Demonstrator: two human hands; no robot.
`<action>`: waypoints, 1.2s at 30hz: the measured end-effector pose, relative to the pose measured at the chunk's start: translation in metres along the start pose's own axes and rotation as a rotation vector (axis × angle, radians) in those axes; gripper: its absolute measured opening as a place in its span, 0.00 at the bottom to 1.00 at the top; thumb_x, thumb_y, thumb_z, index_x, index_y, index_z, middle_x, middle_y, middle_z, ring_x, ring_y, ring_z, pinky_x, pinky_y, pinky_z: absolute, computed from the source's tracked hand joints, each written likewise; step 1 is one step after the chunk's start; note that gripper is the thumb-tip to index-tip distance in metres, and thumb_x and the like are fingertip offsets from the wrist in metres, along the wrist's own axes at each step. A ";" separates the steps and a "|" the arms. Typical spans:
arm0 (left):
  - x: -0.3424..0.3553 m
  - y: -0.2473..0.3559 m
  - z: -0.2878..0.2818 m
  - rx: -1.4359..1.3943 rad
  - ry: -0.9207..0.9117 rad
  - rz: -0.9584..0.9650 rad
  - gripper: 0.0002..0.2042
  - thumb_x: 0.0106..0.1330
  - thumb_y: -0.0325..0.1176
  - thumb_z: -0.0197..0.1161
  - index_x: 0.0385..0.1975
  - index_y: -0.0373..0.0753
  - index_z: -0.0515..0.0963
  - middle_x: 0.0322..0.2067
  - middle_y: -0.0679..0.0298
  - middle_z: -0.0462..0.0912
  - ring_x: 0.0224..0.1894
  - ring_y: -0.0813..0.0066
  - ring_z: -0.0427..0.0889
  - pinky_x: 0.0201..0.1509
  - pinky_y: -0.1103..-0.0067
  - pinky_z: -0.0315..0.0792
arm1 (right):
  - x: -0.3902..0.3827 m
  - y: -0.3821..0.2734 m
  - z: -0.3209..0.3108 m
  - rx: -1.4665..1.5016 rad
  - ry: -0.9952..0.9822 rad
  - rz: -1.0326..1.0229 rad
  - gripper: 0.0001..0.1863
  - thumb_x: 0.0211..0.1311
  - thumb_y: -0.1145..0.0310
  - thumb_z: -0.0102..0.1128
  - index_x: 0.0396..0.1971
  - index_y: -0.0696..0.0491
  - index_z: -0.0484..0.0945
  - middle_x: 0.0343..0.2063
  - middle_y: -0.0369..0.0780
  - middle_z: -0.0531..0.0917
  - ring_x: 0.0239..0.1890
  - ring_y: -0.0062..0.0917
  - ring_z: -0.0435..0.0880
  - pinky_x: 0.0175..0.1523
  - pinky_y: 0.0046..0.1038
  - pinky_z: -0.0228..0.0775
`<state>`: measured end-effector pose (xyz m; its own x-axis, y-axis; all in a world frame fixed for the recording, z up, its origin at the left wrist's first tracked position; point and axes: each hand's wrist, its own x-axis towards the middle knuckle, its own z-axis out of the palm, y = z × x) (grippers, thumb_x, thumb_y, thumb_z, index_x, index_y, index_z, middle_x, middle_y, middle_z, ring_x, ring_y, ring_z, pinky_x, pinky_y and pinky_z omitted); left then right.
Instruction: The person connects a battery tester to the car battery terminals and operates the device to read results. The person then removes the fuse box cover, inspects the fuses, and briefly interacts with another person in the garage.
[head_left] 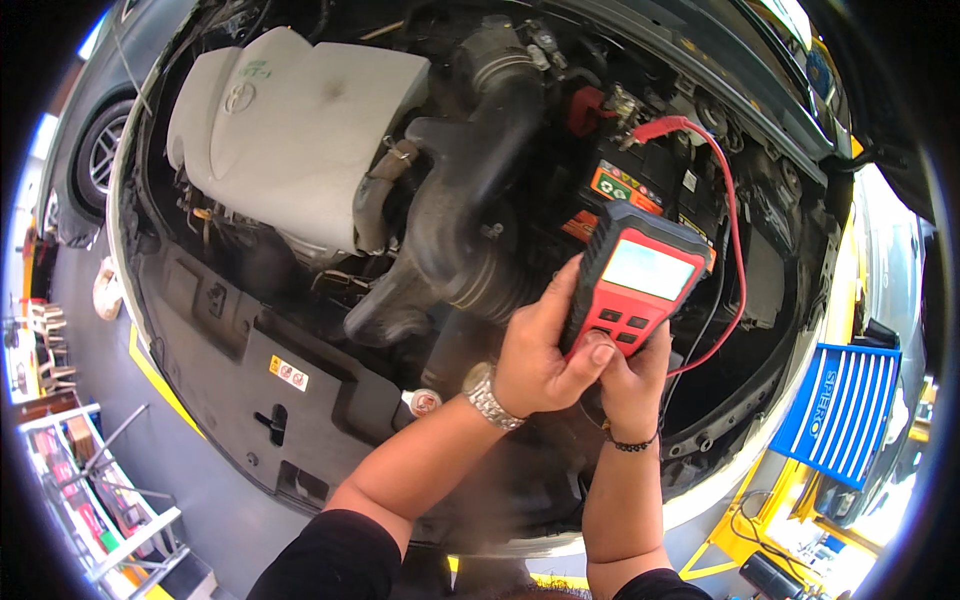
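A red and black handheld battery tester (618, 303) with a lit screen is above the engine bay. Wearing a metal watch, my left hand (545, 362) wraps its left side, thumb at the buttons. My right hand (637, 388), with a dark bead bracelet at the wrist, grips its lower right, its thumb by the lower buttons too. A red cable (735, 215) loops right of the tester up to a red clamp (660, 129) at a terminal of the car battery (655, 165). The tester hides part of the battery; the screen's content is washed out.
A grey engine cover (300, 130) fills the upper left, with a black air intake duct (435, 215) beside it. A small cap (425, 402) is near my left forearm. Right of the car stands a blue tool cabinet (838, 412); at lower left is a shelved cart (95, 500).
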<state>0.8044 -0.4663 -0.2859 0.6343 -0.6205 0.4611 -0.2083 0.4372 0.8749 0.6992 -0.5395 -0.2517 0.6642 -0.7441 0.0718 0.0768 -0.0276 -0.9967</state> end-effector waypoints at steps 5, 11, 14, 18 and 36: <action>0.003 0.003 -0.001 0.020 -0.013 0.015 0.41 0.64 0.50 0.63 0.69 0.24 0.58 0.44 0.41 0.83 0.40 0.46 0.87 0.43 0.70 0.80 | -0.004 0.002 0.000 0.009 0.051 0.000 0.27 0.57 0.80 0.68 0.56 0.58 0.69 0.47 0.38 0.80 0.45 0.19 0.81 0.51 0.23 0.75; 0.003 0.010 -0.008 0.021 -0.095 -0.074 0.44 0.63 0.51 0.64 0.68 0.21 0.57 0.48 0.43 0.83 0.47 0.51 0.87 0.49 0.74 0.78 | -0.009 0.007 -0.002 0.020 0.153 0.011 0.27 0.59 0.74 0.69 0.57 0.60 0.69 0.49 0.39 0.80 0.49 0.21 0.80 0.55 0.26 0.74; 0.003 0.010 -0.009 0.042 -0.119 -0.099 0.45 0.62 0.51 0.65 0.69 0.22 0.57 0.49 0.42 0.82 0.46 0.50 0.87 0.48 0.73 0.78 | -0.010 0.008 -0.005 0.011 0.110 -0.011 0.33 0.62 0.65 0.70 0.61 0.62 0.66 0.53 0.40 0.79 0.52 0.23 0.80 0.58 0.27 0.72; 0.004 0.011 -0.010 0.047 -0.134 -0.121 0.45 0.63 0.53 0.65 0.69 0.23 0.57 0.48 0.42 0.82 0.45 0.47 0.87 0.47 0.72 0.79 | -0.012 0.008 -0.008 0.009 0.100 -0.008 0.35 0.64 0.60 0.68 0.64 0.63 0.64 0.55 0.41 0.79 0.54 0.25 0.79 0.60 0.29 0.71; 0.007 0.005 -0.007 0.027 -0.075 -0.013 0.45 0.62 0.51 0.65 0.70 0.24 0.56 0.43 0.42 0.84 0.38 0.47 0.88 0.42 0.69 0.81 | -0.009 0.006 -0.003 0.145 0.026 -0.002 0.33 0.65 0.66 0.68 0.64 0.62 0.63 0.55 0.42 0.78 0.55 0.26 0.78 0.60 0.30 0.71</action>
<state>0.8128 -0.4643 -0.2796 0.5799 -0.6735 0.4584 -0.2211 0.4114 0.8842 0.6914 -0.5356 -0.2580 0.6446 -0.7612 0.0709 0.1860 0.0662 -0.9803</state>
